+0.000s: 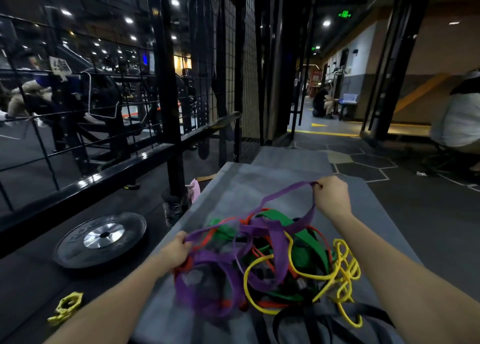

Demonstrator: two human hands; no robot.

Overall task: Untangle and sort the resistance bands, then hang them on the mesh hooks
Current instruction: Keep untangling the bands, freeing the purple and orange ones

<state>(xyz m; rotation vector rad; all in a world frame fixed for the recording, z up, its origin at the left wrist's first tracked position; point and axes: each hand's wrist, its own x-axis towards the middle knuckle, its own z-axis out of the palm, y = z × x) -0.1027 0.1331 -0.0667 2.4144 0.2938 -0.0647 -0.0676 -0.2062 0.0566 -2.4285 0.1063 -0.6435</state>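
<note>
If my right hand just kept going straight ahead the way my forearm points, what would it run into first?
Probably nothing soon. The right hand, gripping the purple band, points up and slightly left over the grey mat. Beyond it lies the mat's far end, then the black mesh panel, though depth is hard to judge.

Dim gym w/ ceiling spotlights (175, 2); black railing (104, 173) left, weight plate (102, 238) on dark floor (415, 214), lit corridor (335, 125) far right.
</note>
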